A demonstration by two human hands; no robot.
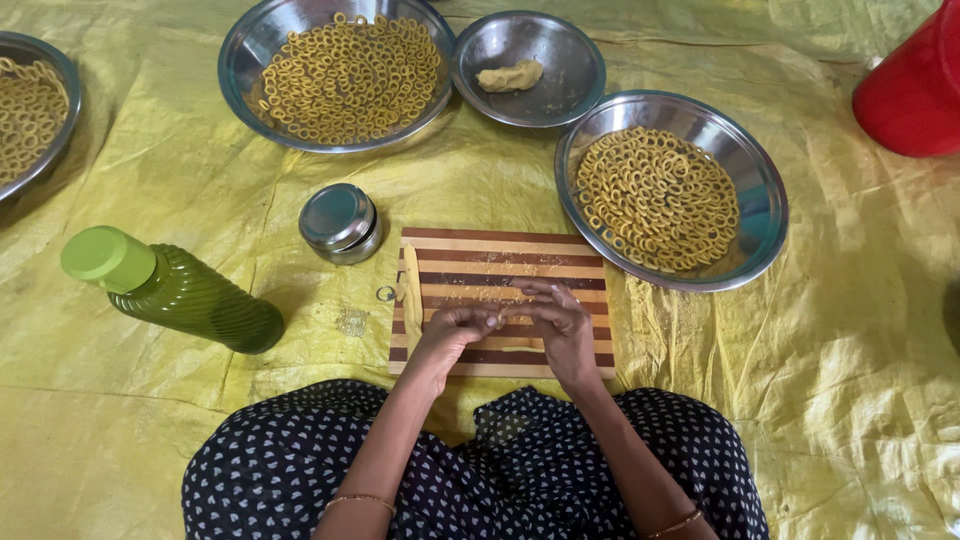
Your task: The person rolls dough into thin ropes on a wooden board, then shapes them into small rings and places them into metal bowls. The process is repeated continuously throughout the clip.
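A striped wooden board lies on the yellow sheet in front of my knees. Over its near half, my left hand and my right hand meet fingertip to fingertip, pinching a small bit of yellow dough that is mostly hidden between the fingers. A thin rolled strip of dough lies along the board's left edge. Crumbs dot the board's far half.
Three steel bowls of yellow dough rings stand around: back centre, right, far left. A smaller bowl holds a dough lump. A small lidded steel tin, a green bottle lying down and a red bucket are nearby.
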